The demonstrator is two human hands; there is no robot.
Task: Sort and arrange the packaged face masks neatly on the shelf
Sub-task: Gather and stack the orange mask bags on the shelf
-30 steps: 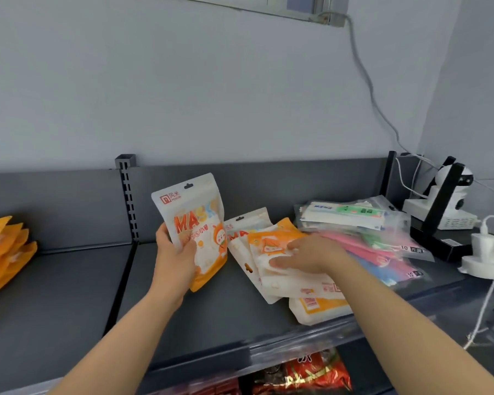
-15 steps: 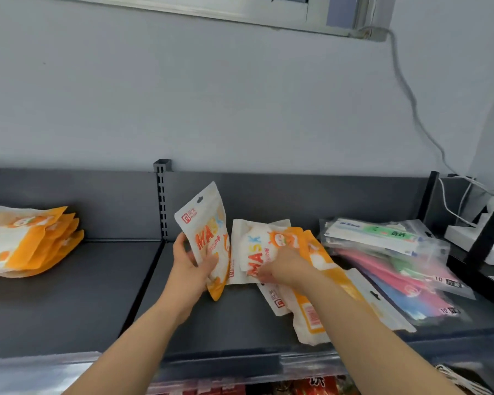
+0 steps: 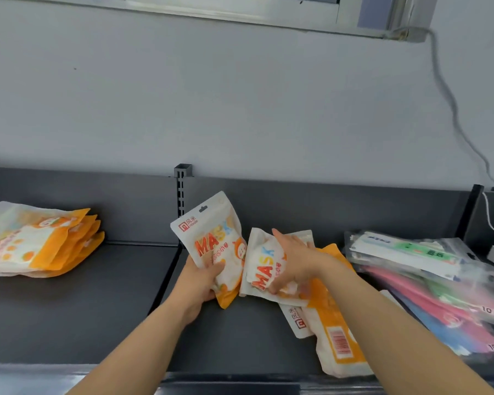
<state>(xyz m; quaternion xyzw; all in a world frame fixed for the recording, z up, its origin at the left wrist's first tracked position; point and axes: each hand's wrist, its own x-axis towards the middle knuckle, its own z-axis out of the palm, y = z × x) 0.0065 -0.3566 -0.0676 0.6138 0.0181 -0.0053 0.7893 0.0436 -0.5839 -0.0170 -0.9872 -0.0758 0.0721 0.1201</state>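
The left hand (image 3: 200, 280) grips a white-and-orange pack (image 3: 211, 240) by its lower part, fingers curled round it, and holds it tilted, top edge up, just above the shelf (image 3: 69, 315) near the middle; the word MASK faces the camera; the right hand (image 3: 295, 262) lies over a second pack (image 3: 264, 270) just beside the first, fingers wrapped round its lower edge and clamped on it, with the two packs almost touching at their sides; under and in front of the second pack lie loose packs (image 3: 337, 340) of the same kind, overlapping, one showing a barcode and reaching the shelf's front edge; to the far left a stack (image 3: 37, 240) of like packs rests flat on the shelf, well apart from the hands; to the right sits a pile of clear bags (image 3: 428, 277) with pink, green and blue contents; a slotted post (image 3: 182, 192) stands at the back behind the first pack; a cable (image 3: 451, 109) runs down the wall (image 3: 211, 95) at upper right.
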